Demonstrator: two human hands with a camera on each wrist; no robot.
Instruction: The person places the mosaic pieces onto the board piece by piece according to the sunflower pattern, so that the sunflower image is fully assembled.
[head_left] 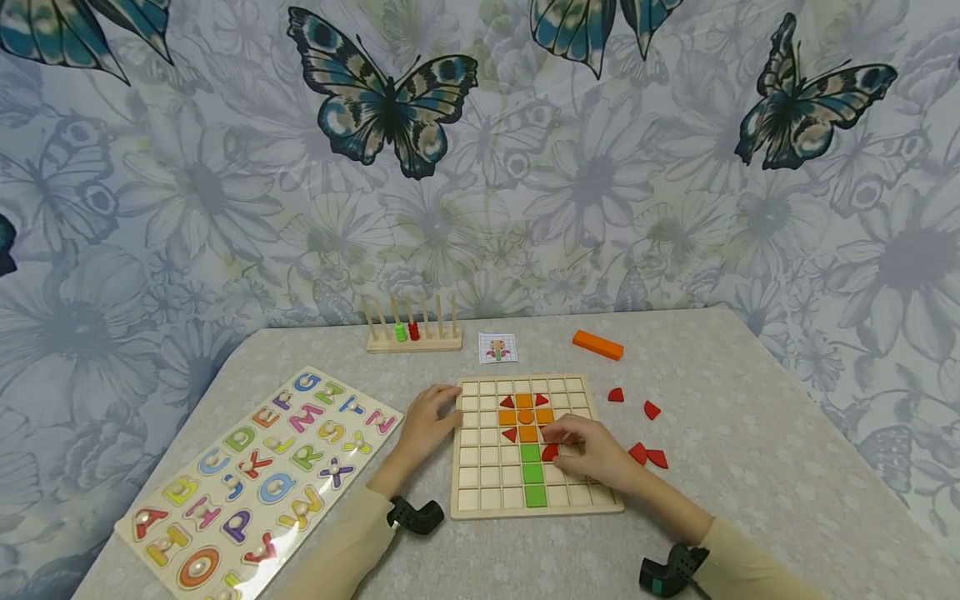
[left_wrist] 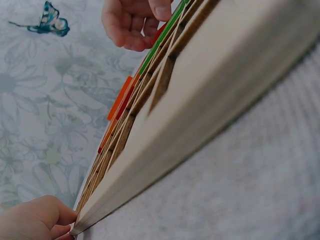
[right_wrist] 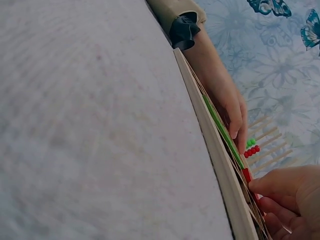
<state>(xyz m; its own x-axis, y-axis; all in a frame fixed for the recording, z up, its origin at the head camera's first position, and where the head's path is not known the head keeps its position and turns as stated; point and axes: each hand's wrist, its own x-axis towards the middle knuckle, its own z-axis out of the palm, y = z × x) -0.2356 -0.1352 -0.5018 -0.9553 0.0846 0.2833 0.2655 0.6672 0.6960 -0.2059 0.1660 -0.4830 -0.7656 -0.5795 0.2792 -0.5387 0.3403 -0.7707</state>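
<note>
A square wooden grid board [head_left: 480, 479] lies on the table, holding orange squares, an orange disc [head_left: 526, 417], several red pieces and a column of green squares [head_left: 532, 472]. My left hand [head_left: 427, 425] holds the board by its left edge near the far corner; the left wrist view shows curled fingers at that corner. Over the board's right half, my right hand [head_left: 600, 454] pinches a red quarter-circle piece [head_left: 550, 452] beside the top green square. In the right wrist view, the thumb touches this red piece [right_wrist: 246, 175] at board level.
Loose red pieces [head_left: 652, 409] lie right of the board. Behind it are a pattern card [head_left: 497, 348], an orange bar [head_left: 597, 344] and a peg stand [head_left: 414, 344] with green and red beads. A letter puzzle board [head_left: 255, 483] lies at the left.
</note>
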